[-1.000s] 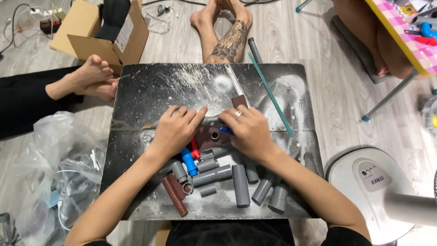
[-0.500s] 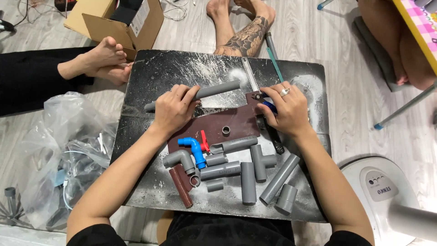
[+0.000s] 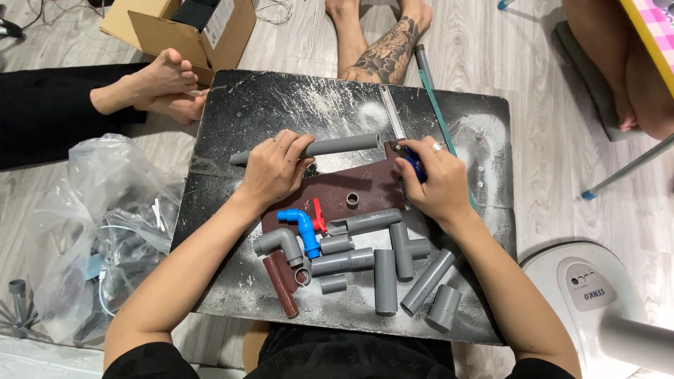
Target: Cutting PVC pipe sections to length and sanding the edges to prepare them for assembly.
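A long grey pipe (image 3: 319, 148) has been brought out since a second ago and is now pressed down across the black board (image 3: 267, 105) by the left hand (image 3: 275, 168), whose fingers are curled over it. The brown mat (image 3: 365, 189), earlier hidden under both hands, is now uncovered, with a small grey ring (image 3: 352, 199) on it. The right hand (image 3: 434, 181) is closed on a blue tool (image 3: 415, 167) at the pipe's right end; what kind of tool it is cannot quite be made out. The work seems to have passed from sorting to cutting or marking.

Nearer the person, grey fittings (image 3: 382, 263) and a blue elbow (image 3: 302, 224) lie loose. An open brown cardboard box (image 3: 179, 28) with a white label on its flap stands at the upper left. A clear plastic bag (image 3: 91, 224) lies on the floor to the left.
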